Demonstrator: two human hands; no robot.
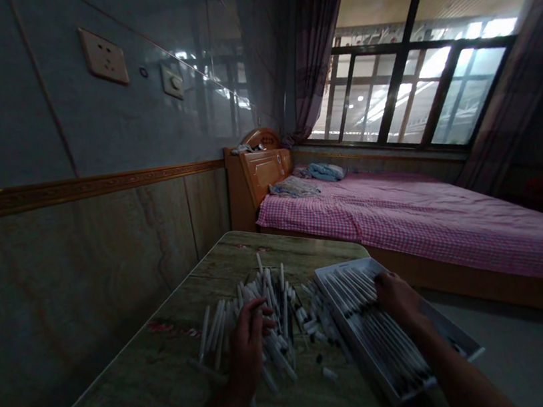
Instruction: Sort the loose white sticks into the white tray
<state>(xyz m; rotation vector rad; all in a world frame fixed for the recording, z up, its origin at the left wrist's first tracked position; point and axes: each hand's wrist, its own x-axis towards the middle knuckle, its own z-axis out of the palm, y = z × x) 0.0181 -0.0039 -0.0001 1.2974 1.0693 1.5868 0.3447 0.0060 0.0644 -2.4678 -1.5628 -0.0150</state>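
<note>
Left hand [246,348] curls over the heap of white pens [220,325], grip unclear, while the right hand [398,297] spreads open on the neat rows [387,345] in the white tray [337,292], parked alongside for easy reach!

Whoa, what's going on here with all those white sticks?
A person is working with both bare hands at a marble-patterned table. Their left hand is at a loose heap of white pen-like sticks, and their right hand rests on more of them, lined up in rows in a white tray. Beyond the table is a bed with a pink checked sheet.
</note>
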